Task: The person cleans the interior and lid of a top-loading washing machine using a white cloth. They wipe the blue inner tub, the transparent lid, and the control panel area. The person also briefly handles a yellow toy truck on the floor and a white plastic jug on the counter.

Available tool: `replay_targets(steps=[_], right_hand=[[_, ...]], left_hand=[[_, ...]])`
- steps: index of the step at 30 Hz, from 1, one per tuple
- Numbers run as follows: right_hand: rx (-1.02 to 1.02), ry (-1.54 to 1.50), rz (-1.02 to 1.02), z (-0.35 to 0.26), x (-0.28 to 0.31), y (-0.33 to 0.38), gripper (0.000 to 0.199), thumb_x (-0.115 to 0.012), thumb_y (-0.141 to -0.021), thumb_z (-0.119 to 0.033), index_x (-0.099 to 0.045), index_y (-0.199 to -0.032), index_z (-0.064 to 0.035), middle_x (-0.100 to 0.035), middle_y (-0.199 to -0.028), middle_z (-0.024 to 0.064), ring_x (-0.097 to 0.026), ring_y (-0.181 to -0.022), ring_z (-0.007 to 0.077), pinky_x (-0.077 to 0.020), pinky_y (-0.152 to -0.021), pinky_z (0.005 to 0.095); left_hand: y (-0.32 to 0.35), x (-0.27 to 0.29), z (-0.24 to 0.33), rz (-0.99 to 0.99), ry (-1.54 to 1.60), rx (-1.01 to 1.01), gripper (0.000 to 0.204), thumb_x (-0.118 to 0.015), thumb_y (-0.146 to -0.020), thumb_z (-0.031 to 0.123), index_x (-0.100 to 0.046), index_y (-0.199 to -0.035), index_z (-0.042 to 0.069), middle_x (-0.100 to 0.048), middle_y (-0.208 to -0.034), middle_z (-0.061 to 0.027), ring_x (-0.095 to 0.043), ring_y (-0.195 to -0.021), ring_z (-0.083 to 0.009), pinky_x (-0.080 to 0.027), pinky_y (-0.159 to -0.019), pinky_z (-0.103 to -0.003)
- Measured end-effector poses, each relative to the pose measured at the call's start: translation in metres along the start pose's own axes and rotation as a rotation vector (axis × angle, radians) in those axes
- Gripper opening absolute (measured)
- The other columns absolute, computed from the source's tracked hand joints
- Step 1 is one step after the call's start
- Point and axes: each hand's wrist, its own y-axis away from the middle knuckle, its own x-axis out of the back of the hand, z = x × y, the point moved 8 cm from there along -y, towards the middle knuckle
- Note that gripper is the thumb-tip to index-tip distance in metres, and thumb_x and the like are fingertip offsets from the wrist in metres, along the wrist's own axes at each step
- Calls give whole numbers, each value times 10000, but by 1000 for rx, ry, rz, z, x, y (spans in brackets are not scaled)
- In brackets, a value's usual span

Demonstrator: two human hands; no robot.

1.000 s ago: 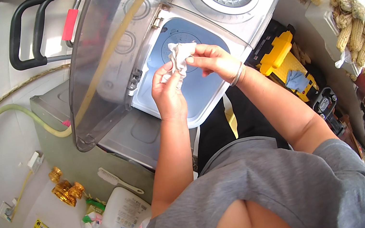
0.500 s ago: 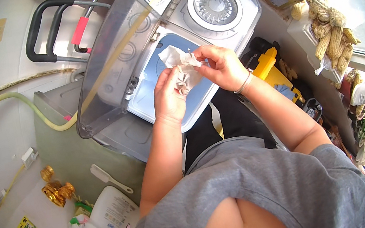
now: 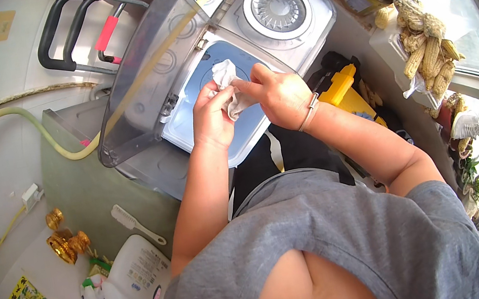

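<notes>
A small, crumpled off-white cloth [image 3: 226, 77] is bunched between my hands, above the open tub [image 3: 188, 122] of a twin-tub washing machine. My left hand [image 3: 213, 119] is closed round its left side, the thumb pressed on it. From the other side my right hand [image 3: 283, 98], with a bracelet at the wrist, pinches the cloth with thumb and forefinger. The tub's clear lid [image 3: 143, 96] stands raised on the left. Beyond the tub, the round spinner lid [image 3: 277, 8] is down. Whether the cloth is a garment cannot be made out.
A pale yellow hose [image 3: 59, 146] runs from the left wall across the raised lid. At the lower left are a white brush [image 3: 136, 224] and a white jug [image 3: 139, 269]. Dried corn cobs [image 3: 428, 55] hang by the window. A yellow object [image 3: 338, 86] lies right of the machine.
The cloth, partly spread before, is now bunched narrower. My right hand has turned over, knuckles up, and stays close to my left. The whole view has shifted slightly.
</notes>
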Motion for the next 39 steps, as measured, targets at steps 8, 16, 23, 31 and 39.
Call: replay_targets(steps=[8,16,23,31,39], right_hand=[[-342,-405,171,55,0,1,281,-651,-858,-263,-672,-1016,-31,-620,-777,135,-622,-683,293,-503,-651,374],[-730,-1239,-98,61,-89,-24,363,-718,-841,-364,-680,-991,-36,-636,-801,16,-558,-725,95,-467,-676,251],[-652,-1130,-116,83,-128,-38,232,-713,-844,-261,-660,-918,-48,-613,-755,3,-545,-695,76,-453,-650,240],[-872,-1096,91,118,-134,-36,377,-630,-896,-399,-630,-898,-22,-626,-748,48,-562,-693,121,-471,-673,276],[-800,-1051,239,106,-124,-45,324,-628,-907,-324,-630,-921,0,-619,-764,32,-557,-706,112,-467,-666,267]], left_hand=[[-8,34,6,130,162,-70,282,-509,-908,17,-529,-1180,90,-626,-1094,-77,-629,-981,-204,-504,-757,-330],[-21,44,-7,129,-20,-11,156,-507,-866,-49,-597,-976,15,-639,-976,-84,-632,-873,-193,-516,-712,-318],[-37,48,0,98,135,18,160,-579,-895,81,-609,-994,-41,-630,-972,-114,-611,-882,-174,-488,-779,-292],[-52,66,18,438,-41,-175,292,-624,-849,-54,-539,-1126,-20,-597,-1084,-153,-632,-937,-204,-544,-802,-301],[-75,47,3,383,-1,-149,254,-620,-872,-19,-528,-1108,0,-613,-1056,-117,-639,-915,-195,-520,-716,-291]])
